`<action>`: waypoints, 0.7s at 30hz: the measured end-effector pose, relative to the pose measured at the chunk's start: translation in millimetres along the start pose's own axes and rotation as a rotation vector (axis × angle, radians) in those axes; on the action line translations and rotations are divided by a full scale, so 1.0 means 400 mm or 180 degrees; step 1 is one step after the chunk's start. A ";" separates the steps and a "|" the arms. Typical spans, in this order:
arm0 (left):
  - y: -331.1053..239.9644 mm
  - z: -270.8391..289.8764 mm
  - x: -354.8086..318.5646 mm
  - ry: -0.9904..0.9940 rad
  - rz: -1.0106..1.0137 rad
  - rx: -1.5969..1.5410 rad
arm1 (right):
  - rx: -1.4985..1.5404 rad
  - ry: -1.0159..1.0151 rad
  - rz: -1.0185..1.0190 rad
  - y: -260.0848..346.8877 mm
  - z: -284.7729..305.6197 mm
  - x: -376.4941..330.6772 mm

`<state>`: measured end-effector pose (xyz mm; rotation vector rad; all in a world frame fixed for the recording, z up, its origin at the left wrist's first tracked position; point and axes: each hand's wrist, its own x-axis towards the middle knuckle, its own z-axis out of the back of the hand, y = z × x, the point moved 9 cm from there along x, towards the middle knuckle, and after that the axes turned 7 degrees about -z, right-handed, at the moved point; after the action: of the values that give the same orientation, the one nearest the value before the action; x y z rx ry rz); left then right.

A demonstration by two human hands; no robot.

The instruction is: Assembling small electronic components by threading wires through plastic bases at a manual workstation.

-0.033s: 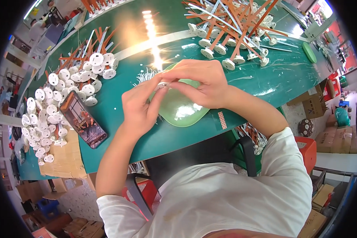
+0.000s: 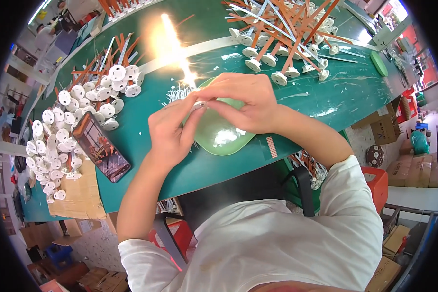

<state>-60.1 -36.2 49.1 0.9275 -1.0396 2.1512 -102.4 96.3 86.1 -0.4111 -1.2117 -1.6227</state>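
Note:
My left hand (image 2: 173, 129) and my right hand (image 2: 250, 104) meet over a green plate (image 2: 224, 142), fingertips pinched together. Between them shows the edge of a small white round base (image 2: 198, 104), mostly hidden by the fingers. A lit LED strip (image 2: 176, 46) reaches away from the fingertips toward the far side, glaring brightly; it appears joined to the base, though the fingers cover the joint. Just beyond my left fingers lies a bundle of thin white wires (image 2: 177, 93). The plate holds some small pale pieces, blurred by glare.
White round bases on strips are heaped at left (image 2: 56, 141), partly over cardboard (image 2: 78, 197). A phone (image 2: 101, 147) with its screen on lies beside them. More brown strips with white bases (image 2: 287, 39) pile at the far right. A green oval dish (image 2: 379, 64) sits beyond.
The far end of the lit strip has swung to the left, and its glow has shifted with it. Both hands keep nearly the same place and the same pinch.

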 end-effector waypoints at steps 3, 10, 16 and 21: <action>-0.034 0.000 0.018 0.0105 -0.0365 0.0334 | -0.0167 -0.0162 0.0136 0.010 0.007 -0.014; -0.030 -0.006 0.040 0.0234 0.0089 0.0225 | 0.0229 -0.0314 0.0209 0.009 0.020 -0.025; -0.001 0.000 0.007 0.0345 0.0149 0.0141 | 0.0687 -0.0082 -0.0047 -0.001 0.011 -0.021; 0.019 -0.006 -0.001 0.0299 0.0656 -0.0120 | 0.0752 0.0000 -0.0716 -0.045 0.043 -0.018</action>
<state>-66.2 -38.4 44.4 0.7212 -1.1681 2.3095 -119.9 114.2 79.1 -0.1286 -1.4723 -1.6411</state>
